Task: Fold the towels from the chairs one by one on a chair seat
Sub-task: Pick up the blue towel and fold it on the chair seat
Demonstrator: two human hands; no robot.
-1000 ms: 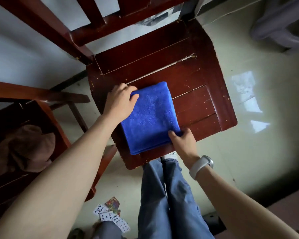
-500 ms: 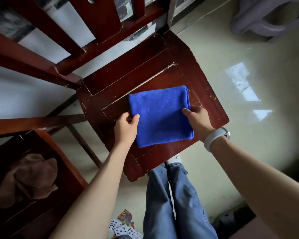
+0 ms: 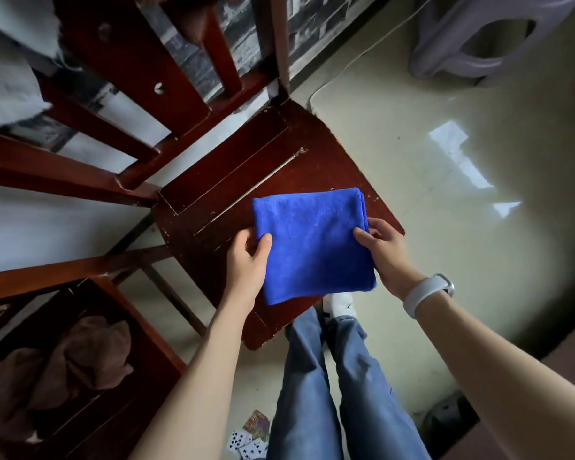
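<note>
Both hands are on the blue towel (image 3: 312, 244), folded into a neat square over the near right part of the dark red chair seat (image 3: 213, 200). The left hand (image 3: 248, 260) pinches the towel's left edge, thumb on top and fingers tucked beneath. The right hand (image 3: 384, 250) grips the right edge the same way, thumb across the top; a white wristband (image 3: 427, 293) sits on that wrist. The towel's near edge hangs just past the seat's front rim, and whether the cloth rests on the wood or is lifted clear cannot be told.

To the near left, a second chair (image 3: 113, 376) carries a crumpled brown towel (image 3: 63, 370). A pale cloth (image 3: 4, 88) shows at the far left edge. Below, blue jeans (image 3: 329, 393) and a white shoe (image 3: 341, 303) stand on the glossy floor (image 3: 445, 210), with playing cards (image 3: 246, 439) scattered near; spade pips show, no readable writing. A grey plastic stool (image 3: 478, 44) sits far right.
</note>
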